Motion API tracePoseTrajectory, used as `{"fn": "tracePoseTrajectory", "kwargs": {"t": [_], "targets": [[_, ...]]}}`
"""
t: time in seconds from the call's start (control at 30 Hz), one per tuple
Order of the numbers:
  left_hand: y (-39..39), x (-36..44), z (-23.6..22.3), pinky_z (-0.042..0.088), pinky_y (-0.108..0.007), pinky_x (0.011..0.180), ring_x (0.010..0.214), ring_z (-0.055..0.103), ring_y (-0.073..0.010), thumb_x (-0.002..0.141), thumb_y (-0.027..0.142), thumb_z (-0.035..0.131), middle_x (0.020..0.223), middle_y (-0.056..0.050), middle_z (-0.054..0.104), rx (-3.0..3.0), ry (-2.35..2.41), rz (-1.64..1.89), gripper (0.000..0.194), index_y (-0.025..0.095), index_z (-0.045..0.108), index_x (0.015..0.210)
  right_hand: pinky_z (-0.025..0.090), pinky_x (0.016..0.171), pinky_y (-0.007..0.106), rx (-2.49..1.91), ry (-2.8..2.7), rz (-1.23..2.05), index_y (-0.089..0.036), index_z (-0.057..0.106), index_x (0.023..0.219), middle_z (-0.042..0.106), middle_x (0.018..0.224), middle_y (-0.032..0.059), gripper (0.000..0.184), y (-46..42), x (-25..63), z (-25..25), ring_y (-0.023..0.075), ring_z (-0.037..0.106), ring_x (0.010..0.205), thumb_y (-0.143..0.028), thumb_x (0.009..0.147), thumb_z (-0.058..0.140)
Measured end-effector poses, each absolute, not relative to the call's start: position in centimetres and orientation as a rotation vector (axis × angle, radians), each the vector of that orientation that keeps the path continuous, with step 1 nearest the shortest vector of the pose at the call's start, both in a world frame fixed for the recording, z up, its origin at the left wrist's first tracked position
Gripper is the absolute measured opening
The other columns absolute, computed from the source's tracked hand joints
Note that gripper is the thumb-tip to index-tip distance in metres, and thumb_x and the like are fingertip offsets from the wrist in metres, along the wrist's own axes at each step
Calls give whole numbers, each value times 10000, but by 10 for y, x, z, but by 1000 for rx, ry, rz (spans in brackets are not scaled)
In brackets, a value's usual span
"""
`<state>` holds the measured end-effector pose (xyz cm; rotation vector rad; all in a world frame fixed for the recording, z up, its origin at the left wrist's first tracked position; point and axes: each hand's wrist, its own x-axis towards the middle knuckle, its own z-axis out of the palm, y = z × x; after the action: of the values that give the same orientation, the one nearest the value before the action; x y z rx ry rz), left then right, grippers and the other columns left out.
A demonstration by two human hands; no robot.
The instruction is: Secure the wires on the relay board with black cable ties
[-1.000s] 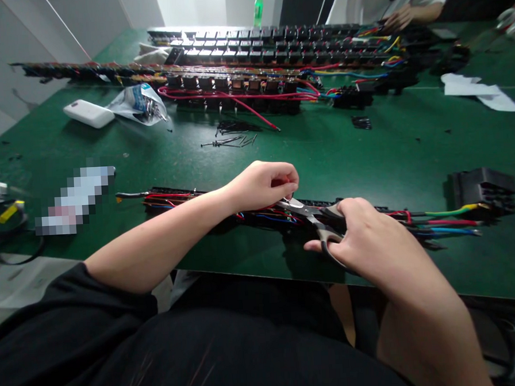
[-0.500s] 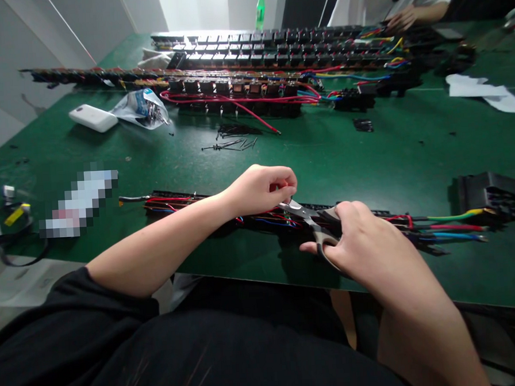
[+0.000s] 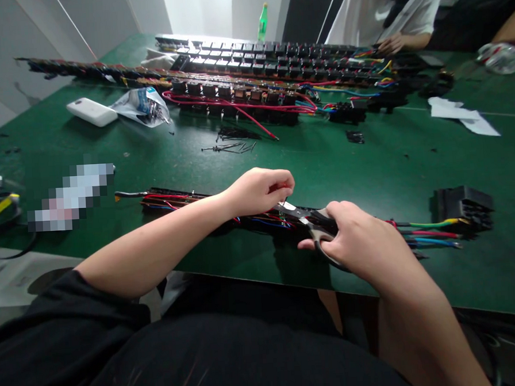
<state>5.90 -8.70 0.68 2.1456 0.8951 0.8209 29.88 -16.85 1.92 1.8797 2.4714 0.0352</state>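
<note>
hands point(image 3: 261, 190) over wiring point(image 3: 265, 220) — bag point(image 3: 143, 107) beyond

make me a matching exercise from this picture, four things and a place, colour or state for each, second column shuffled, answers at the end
Things
1. scissors
2. bottle
3. plastic bag
4. white paper

Descriptions
A. beside a white rectangular item
B. lying toward the right side of the table
C. held in the right hand
D. green and upright

Right pairs: 1-C, 2-D, 3-A, 4-B
</note>
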Motion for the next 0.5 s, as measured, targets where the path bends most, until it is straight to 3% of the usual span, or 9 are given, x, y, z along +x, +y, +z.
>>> {"fn": "tracePoseTrajectory", "kwargs": {"t": [0.17,0.33,0.5], "targets": [[-84,60,8,445,-229,719,704,558,-95,905,175,524,743,35,638,2068,922,969,85,198,583,849,212,553,311,1938,2460,44,-245,577,817,649,761,45,553,-164,301,19,205,546,613,-797,846,608],[-73,55,6,443,-248,756,766,550,-106,972,246,490,798,9,621,1945,1124,1177,106,207,538,885,269,544,297,2089,2428,-33,-256,544,761,661,746,53,446,-153,317,33,192,512,590,-678,871,634],[-67,53,0,418,-243,698,714,563,-96,924,223,572,763,19,649,1902,1269,1070,95,188,605,842,300,570,328,2150,2206,-229,-243,553,711,651,700,67,375,-104,332,61,183,474,579,-547,822,743]]}}
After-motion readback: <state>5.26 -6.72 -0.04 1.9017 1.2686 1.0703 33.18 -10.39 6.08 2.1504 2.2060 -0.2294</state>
